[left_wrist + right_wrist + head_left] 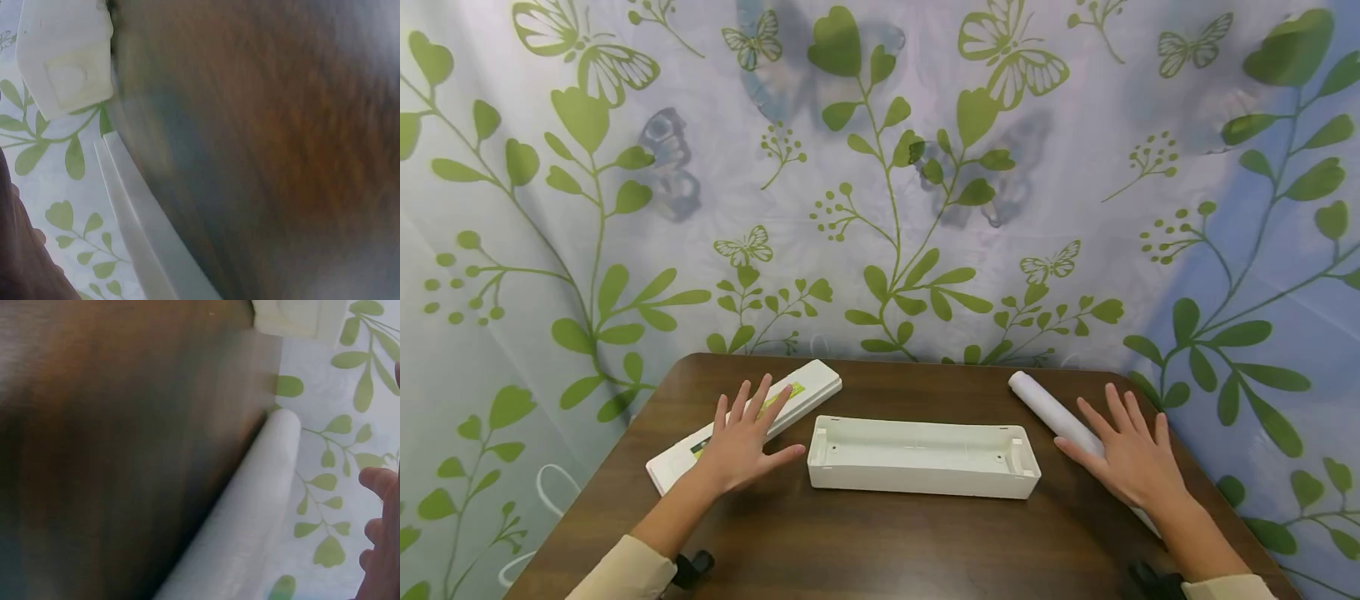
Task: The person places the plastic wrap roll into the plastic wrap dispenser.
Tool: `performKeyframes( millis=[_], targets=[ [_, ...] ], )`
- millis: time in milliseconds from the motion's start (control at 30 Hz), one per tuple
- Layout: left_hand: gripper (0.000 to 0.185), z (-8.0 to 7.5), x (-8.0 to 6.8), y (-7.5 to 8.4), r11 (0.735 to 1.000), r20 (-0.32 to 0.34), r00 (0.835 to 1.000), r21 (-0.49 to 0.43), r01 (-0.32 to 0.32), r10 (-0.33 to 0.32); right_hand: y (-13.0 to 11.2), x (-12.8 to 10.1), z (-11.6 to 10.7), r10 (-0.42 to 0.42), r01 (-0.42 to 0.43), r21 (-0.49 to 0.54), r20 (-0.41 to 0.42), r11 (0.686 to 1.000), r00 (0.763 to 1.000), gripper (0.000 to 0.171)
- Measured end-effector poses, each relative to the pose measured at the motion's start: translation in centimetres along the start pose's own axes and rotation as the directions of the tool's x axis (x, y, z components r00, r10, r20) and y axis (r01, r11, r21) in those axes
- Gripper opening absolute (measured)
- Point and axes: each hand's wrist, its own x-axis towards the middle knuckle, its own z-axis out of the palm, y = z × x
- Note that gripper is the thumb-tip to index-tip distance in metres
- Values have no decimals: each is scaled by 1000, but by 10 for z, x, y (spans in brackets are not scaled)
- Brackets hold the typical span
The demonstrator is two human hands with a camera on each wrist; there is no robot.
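The left hand (741, 446) lies flat with its fingers spread out on a long white lid (752, 421), and it does not grab anything. The right hand (1131, 458) is flat and spread too, and it rests on a white roll (1048, 408) at the right side of the brown table (880, 542). Between the two hands sits an open white tray (922, 457), long and thin, with nothing inside it. So I think the work has hardly begun: the roll is not in the tray, the lid is off and lies to the left, and all three parts are apart. The head view shows both hands and all the parts at once. The left wrist view is blurry, but it shows the lid's edge (147, 237) up close and one end of the tray (65, 56). The right wrist view shows the round roll (250, 512) close up, with fingertips (378, 481) beside it.
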Motion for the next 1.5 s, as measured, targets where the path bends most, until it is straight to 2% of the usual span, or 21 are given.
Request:
performKeyframes(
  millis=[133,333,467,600,700,900,1100,1267,1333,1400,1500],
  targets=[
    [97,6,-2,7,1000,6,1000,-21,-21,21,5,-8,6,2,-2,23,-1,1000,1000,91],
    [97,10,-2,19,989,41,999,-145,-18,24,14,-18,16,7,-7,48,12,999,1000,90],
    [98,15,-2,24,972,34,998,-232,-36,45,19,-23,21,30,-31,67,25,997,999,90],
    [100,20,0,29,941,31,997,-334,-56,71,23,-26,23,45,-47,76,29,996,999,91],
    [102,21,0,31,903,58,995,-427,-43,75,27,-27,23,52,-55,93,34,994,998,90],
    [108,22,0,34,829,138,989,-558,32,55,36,-24,23,77,-85,132,63,988,995,91],
    [112,23,2,34,754,164,985,-654,67,55,44,-24,22,88,-110,175,130,978,988,89],
    [110,25,5,34,645,196,977,-758,94,88,49,-24,19,84,-109,184,139,977,987,88],
    [111,27,6,34,610,212,971,-786,106,106,51,-23,18,81,-107,184,144,977,986,88],
    [111,28,7,33,588,222,967,-802,108,125,52,-22,17,81,-109,187,151,976,985,86],
    [112,30,8,32,575,233,962,-810,111,143,54,-21,16,81,-114,199,165,973,983,84]
  ],
)
